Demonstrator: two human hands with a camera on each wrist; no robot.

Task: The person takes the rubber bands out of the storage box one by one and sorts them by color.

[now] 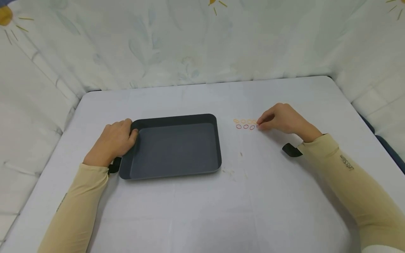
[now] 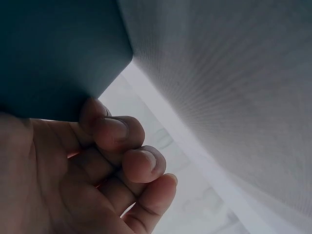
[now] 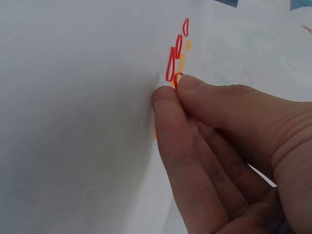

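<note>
The only writing in view is a small dark logo printed on the right sleeve (image 1: 347, 163), running along the forearm in the head view. Its letters are too small and blurred to read. Nothing else carries text.

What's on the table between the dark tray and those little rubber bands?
Only bare white tablecloth lies between the tray and the rubber bands, as the head view shows; a few faint specks sit nearer the front.
</note>
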